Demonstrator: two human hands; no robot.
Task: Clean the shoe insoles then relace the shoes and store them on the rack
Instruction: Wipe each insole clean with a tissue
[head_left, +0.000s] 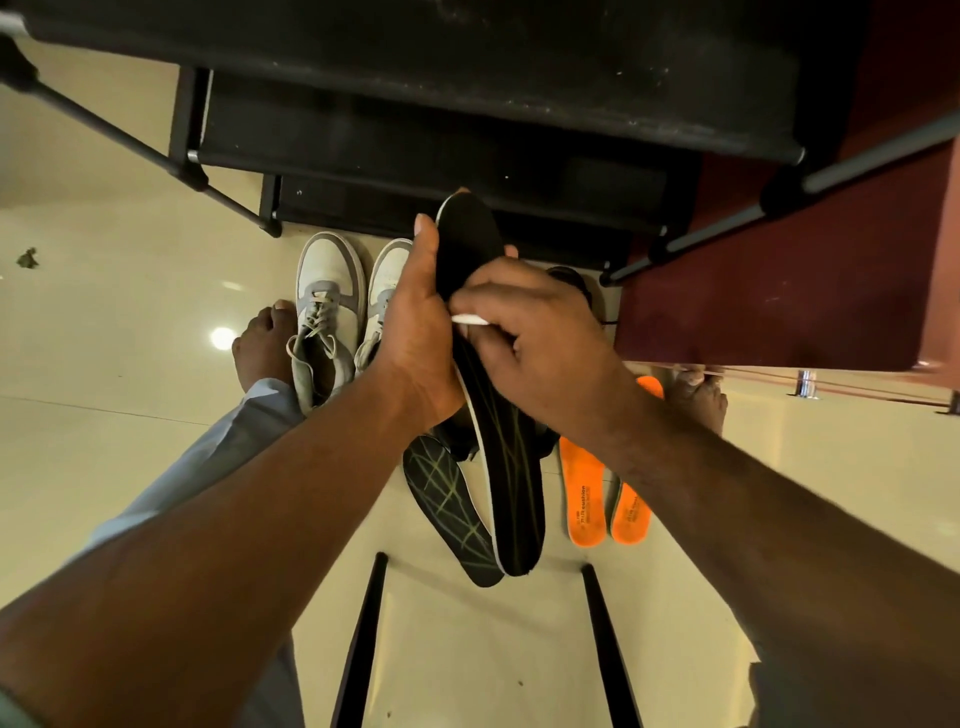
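Head view: my left hand (415, 322) grips the black insole (498, 415) at centre, fingers wrapped round its edge. My right hand (540, 338) pinches a small white object (470, 320) against it. Second black insole (452, 514) on floor at 6 o'clock, orange insoles (584, 493) at 4, white sneakers (327, 301) at 10, rack (415, 135) at 12

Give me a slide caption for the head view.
Left hand holds black insole; right hand wipes it with something white.

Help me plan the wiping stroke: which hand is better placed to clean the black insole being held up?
The right hand: it pinches a small white wipe against the black insole. The left hand is wrapped around the insole's edge, steadying it.
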